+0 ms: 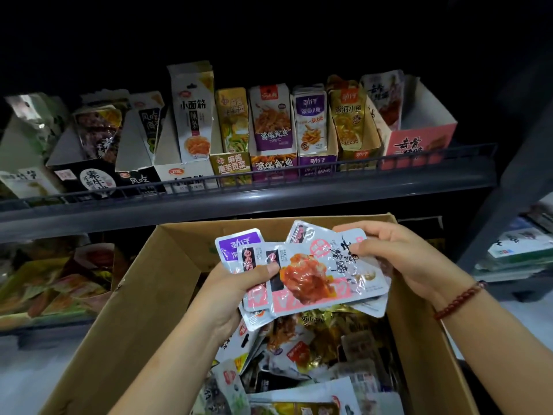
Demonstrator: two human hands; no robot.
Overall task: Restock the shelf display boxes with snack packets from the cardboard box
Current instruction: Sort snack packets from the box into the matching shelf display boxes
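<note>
Below the dark shelf rail (248,187), your open cardboard box (125,310) sits full of loose snack packets (317,339), walls rising on both sides. Above, display boxes (419,142) line the shelf edge; the pink one at right has room behind its packets. Your left hand (236,289) pinches a fanned stack of packets (314,277) over the box; your right hand (398,253) grips its top corner.

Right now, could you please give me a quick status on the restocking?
Both hands, left and right, grip a fan of white-and-pink snack packets above the open brown cardboard box. Pink display box is half empty. Nothing blocking.
</note>
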